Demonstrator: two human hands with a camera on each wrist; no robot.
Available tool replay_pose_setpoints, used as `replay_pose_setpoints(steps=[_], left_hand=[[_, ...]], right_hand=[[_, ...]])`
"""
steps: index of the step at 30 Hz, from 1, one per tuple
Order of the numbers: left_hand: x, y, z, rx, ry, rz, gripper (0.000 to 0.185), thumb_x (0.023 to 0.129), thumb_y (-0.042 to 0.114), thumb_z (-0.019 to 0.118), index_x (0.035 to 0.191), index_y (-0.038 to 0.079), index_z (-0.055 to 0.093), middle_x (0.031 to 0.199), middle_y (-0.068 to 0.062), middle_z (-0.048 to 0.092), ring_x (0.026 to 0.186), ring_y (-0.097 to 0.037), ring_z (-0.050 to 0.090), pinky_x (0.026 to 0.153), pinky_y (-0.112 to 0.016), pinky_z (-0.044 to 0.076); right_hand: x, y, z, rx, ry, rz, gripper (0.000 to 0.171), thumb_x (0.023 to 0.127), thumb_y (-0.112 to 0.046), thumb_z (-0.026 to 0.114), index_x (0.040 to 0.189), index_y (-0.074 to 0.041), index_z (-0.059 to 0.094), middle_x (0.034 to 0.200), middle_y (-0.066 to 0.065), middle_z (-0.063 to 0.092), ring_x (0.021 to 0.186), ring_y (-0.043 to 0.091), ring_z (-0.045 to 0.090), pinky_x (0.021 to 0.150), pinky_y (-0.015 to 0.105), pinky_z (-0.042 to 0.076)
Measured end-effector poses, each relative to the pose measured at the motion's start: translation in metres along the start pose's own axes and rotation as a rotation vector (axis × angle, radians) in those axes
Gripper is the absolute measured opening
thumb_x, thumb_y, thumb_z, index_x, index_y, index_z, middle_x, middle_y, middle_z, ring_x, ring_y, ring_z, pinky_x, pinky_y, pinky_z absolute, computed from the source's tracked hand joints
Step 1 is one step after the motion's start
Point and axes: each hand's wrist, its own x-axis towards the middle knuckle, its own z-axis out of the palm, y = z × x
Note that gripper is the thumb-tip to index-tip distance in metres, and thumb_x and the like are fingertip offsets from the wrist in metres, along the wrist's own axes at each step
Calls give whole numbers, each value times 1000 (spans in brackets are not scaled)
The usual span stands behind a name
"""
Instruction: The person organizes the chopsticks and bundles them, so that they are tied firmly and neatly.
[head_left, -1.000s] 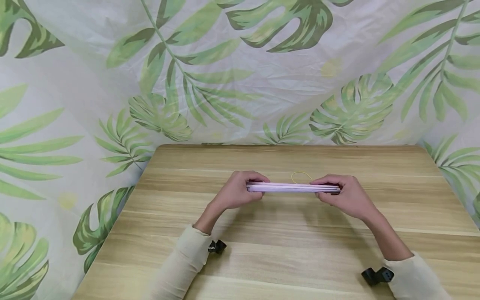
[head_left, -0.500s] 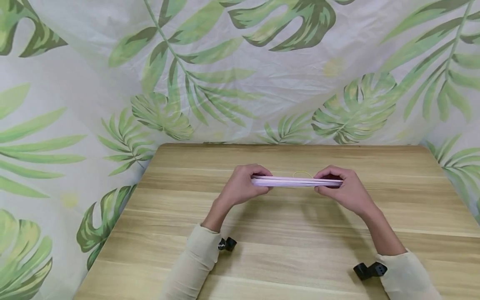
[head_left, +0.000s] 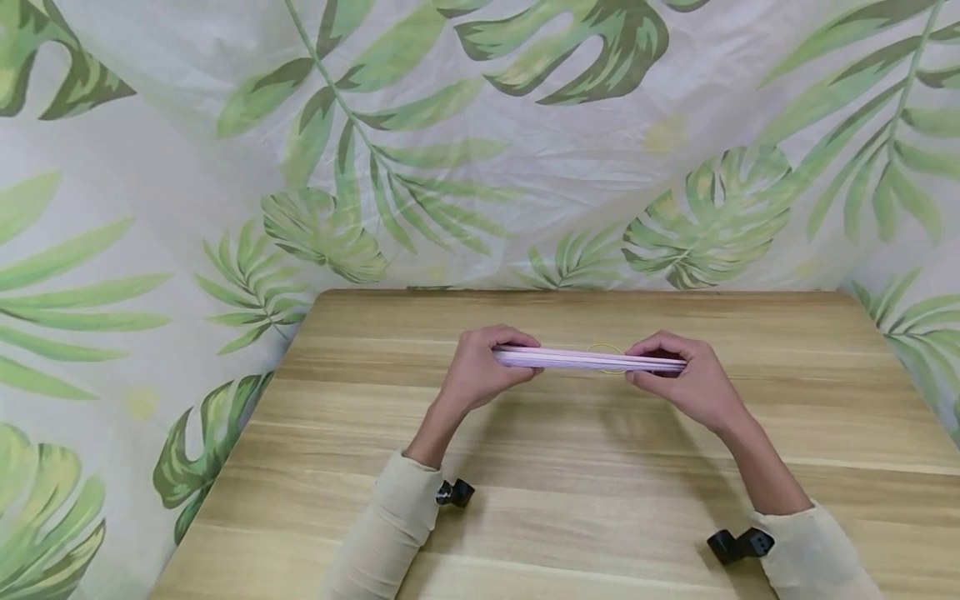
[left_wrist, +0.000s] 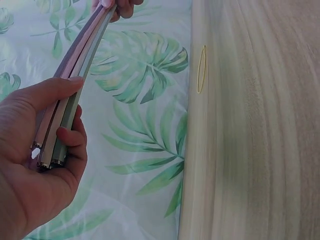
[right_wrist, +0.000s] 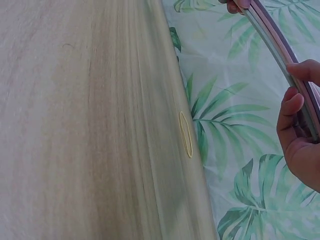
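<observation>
1. Held above the middle of the wooden table (head_left: 570,500): a bundle of long thin strips (head_left: 588,360), gripped at both ends, clear of the surface.
2. Left hand (head_left: 480,371) curled round the left end: thumb (left_wrist: 47,92) laid along the upper edge, fingers (left_wrist: 72,137) wrapped underneath, strip ends poking out just past the fingertips in the left wrist view.
3. Right hand (head_left: 678,379) curled round the right end: thumb on top, fingers (right_wrist: 289,112) hooked round the lower edge, strips pinched between.
4. Strips flat, narrow and stacked edge to edge; pale pink and lilac from the head view, pink, grey and greenish layers from the wrist views (left_wrist: 75,65) (right_wrist: 280,47). Smooth, matte, slightly flexible: a gentle bow along the length in both wrist views.
5. Yellow rubber band (head_left: 604,348) lying flat on the table just behind the bundle, between the two hands, touched by neither; a thin closed loop, seen edge-on as a slim oval (left_wrist: 201,70) (right_wrist: 185,134).
6. Table top light wood-grain laminate, smooth, with long pale streaks.
7. Behind and beside the table, a thin white cloth (head_left: 480,150) printed with green tropical leaves, faintly creased.
8. Cream knit sleeves (head_left: 390,517) on both forearms, a small black clip (head_left: 738,543) at each wrist.
</observation>
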Motion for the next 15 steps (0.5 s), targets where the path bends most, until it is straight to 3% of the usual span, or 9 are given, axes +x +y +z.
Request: replay_pose_setpoints(steps=[8, 15], left_hand=[[-2, 0, 3, 48, -16, 45, 25, 80, 5, 88, 103, 10, 83, 99, -4, 79, 85, -14, 68, 78, -26, 54], [-2, 0, 11, 124, 36, 66, 26, 77, 9, 93, 101, 11, 83, 96, -3, 79, 85, -16, 69, 79, -28, 55]], right_hand=[[1, 0, 6, 10, 34, -5, 21, 90, -5, 85, 109, -3, 77, 95, -8, 75, 80, 6, 72, 67, 23, 59], [0, 0, 14, 17, 27, 4, 23, 89, -2, 85, 110, -1, 75, 97, -9, 75, 82, 6, 71, 69, 24, 60]])
